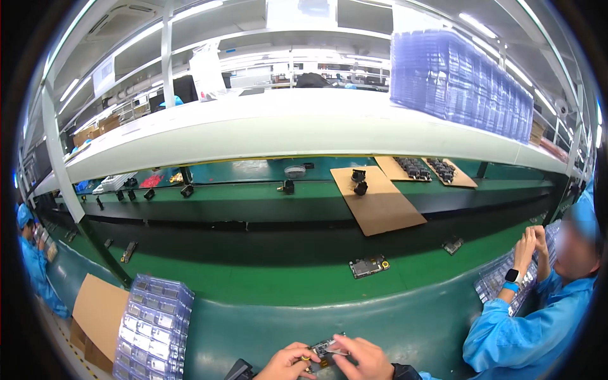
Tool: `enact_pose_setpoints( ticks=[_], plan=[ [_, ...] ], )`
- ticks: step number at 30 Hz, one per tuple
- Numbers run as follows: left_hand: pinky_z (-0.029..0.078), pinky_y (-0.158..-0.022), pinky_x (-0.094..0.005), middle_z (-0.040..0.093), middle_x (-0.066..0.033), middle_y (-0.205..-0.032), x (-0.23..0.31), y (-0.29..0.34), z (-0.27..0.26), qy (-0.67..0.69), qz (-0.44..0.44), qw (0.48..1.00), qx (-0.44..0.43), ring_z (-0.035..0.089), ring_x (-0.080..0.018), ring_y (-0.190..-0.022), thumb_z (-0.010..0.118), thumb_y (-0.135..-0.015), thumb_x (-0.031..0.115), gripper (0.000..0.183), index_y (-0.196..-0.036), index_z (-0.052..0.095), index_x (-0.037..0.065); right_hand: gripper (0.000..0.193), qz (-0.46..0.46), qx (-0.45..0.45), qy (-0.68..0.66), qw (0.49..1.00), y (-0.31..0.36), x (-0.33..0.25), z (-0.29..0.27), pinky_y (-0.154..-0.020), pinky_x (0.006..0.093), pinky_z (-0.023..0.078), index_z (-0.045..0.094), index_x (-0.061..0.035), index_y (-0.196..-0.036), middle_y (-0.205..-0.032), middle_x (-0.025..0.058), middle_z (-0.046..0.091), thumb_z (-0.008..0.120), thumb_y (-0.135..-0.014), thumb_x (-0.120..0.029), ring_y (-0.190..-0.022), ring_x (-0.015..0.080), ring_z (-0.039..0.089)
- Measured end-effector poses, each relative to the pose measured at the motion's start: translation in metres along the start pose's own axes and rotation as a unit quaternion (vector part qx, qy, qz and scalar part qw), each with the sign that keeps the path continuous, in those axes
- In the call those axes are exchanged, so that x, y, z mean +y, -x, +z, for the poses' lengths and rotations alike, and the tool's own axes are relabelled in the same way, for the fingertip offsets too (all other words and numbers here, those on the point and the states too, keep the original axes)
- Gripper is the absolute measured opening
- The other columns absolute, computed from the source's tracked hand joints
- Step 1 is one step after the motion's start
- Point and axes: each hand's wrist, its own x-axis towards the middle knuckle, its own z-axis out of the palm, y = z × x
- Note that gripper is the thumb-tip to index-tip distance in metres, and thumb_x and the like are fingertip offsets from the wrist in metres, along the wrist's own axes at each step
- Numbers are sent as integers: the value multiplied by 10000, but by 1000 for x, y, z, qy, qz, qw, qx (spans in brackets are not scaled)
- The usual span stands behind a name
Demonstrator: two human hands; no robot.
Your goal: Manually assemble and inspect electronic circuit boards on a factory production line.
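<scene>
Board (323, 348), one: sitting between both hands, over the bench (253, 323). Left hand (285, 364): pinching its left end, fingers curling. Right hand (366, 358): half-curling over its right side, grip unclear. Risk: uneven finger pressure, possibly flexing or dropping it.

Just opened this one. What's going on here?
The person's left hand holds a small circuit board near its yellow round part; the right hand is at its other end. To the left is a stack of clear plastic trays. Ahead, another board lies on a green surface. At right, a co-worker has both hands raised.
</scene>
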Motion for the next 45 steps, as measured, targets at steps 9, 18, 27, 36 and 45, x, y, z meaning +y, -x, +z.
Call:
enact_pose_setpoints(
  ticks=[9, 18, 27, 36, 45],
  plan=[
    [518, -624, -247, 589, -82, -1002, 5, -2, 17, -259, 171, 947, 85, 667, -133, -749, 686, -962, 76, 107, -963, 663, -29, 379, 40, -76, -43, 995, 15, 21, 16, -847, 407, 565, 611, -16, -1308, -1135, 181, 709, 669, -936, -59, -975, 373, 692],
    [487, -614, -284, 598, -116, -943, 27, 6, 14, -271, 196, 937, 101, 620, -199, -697, 660, -955, 77, 101, -897, 645, -4, 296, -13, -79, 24, 997, -2, 29, 10, -777, 317, 565, 740, -64, -1098, -1112, 72, 732, 815, -812, -62, -889, 240, 699],
    [430, -566, -357, 577, -109, -859, 18, 3, 0, -244, 259, 932, 64, 530, -243, -626, 625, -993, 272, 244, -906, 641, 44, 298, -80, -112, 66, 988, 5, 41, 7, -889, 306, 506, 780, -121, -1051, -1156, -11, 719, 835, -762, -68, -1041, 191, 623],
    [489, -725, -317, 634, -125, -1069, 22, 7, -6, -220, 136, 966, 26, 618, -213, -898, 603, -938, 31, 118, -1031, 670, 8, 295, -69, -104, 23, 992, 10, 42, 8, -839, 299, 508, 769, -128, -1040, -1117, -24, 707, 842, -758, -80, -1003, 194, 608],
    [670, -854, -486, 451, -145, -1229, 16, 3, 2, 9, 96, 994, 44, 606, -329, -1138, 343, -847, -175, 440, -1205, 572, -58, 311, -56, -58, 43, 996, 6, 34, 5, -826, 353, 527, 785, -135, -988, -1077, -15, 709, 871, -696, -73, -929, 210, 606]
  ],
)
